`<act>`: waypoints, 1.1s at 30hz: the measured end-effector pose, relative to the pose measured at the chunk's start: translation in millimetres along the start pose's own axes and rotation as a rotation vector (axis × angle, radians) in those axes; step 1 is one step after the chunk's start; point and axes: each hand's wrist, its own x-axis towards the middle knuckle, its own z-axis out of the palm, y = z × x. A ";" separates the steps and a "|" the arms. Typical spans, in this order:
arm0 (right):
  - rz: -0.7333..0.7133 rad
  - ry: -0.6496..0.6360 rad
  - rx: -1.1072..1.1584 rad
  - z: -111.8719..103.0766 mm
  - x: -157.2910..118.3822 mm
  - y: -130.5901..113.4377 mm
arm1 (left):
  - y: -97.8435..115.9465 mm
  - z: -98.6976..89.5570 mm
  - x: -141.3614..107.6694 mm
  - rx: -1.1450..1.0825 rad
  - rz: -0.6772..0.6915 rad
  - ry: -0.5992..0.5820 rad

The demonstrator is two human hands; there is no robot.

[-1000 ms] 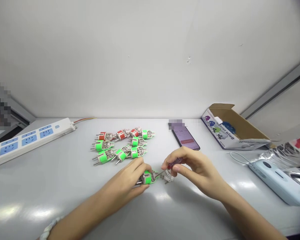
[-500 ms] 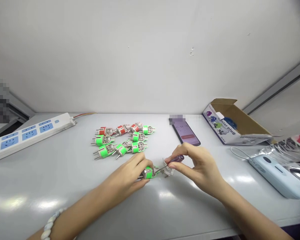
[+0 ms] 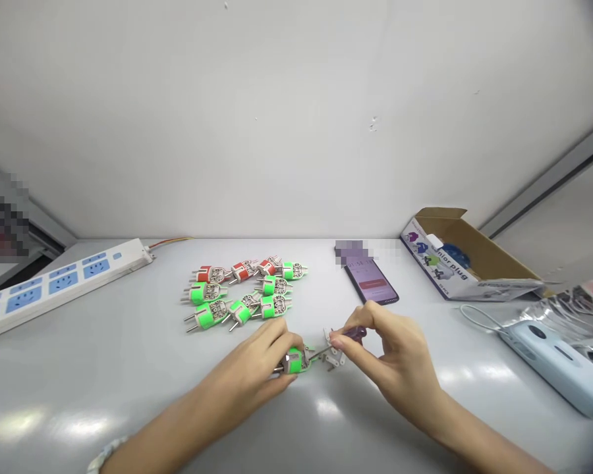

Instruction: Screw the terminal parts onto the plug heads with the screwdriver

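My left hand is closed around a green and grey electrical plug, its pins pointing left and its cord end to the right. In my right hand is a small screwdriver with a dark purple handle, pinched between thumb and fingers. Its thin shaft slants down to the left, and the tip meets the plug's right end. Just beyond that end lie several small light clamp pieces, partly behind the screwdriver. Farther back, several open-faced green plugs and red plugs sit in loose rows.
A white power strip lies at the left. Behind my right hand is a phone showing a timer. At the right stand an open cardboard box, a light blue device with a cord loop, and clear plastic bags.
The whole scene sits slightly lower in the picture as the camera tilts. My right hand has turned the screwdriver a little; its tip stays at the plug held in my left hand.
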 end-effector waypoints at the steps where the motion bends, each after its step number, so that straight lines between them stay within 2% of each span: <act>1: 0.008 0.015 -0.010 1.3 -1.0 -0.4 | -0.8 0.6 0.1 0.008 0.007 0.007; 6: 0.067 0.072 -0.007 4.4 -3.1 0.4 | -5.3 4.2 -1.3 0.004 0.044 0.034; 9: 0.059 0.056 -0.005 3.3 -0.5 4.7 | -5.8 4.3 -1.7 -0.007 0.029 0.025; 13: 0.032 -0.069 0.066 -0.9 3.6 11.0 | -5.1 2.3 -0.1 -0.008 0.002 0.002; 19: -0.097 -0.282 0.102 -11.6 3.7 8.4 | -3.5 -1.3 1.7 -0.002 0.000 0.025; 23: -0.038 -0.413 0.118 -18.0 4.0 5.6 | -1.4 -2.8 2.4 -0.010 0.006 0.014; 33: -0.095 -0.317 0.131 -13.2 1.2 12.0 | 0.3 -0.3 -0.1 -0.013 -0.005 0.004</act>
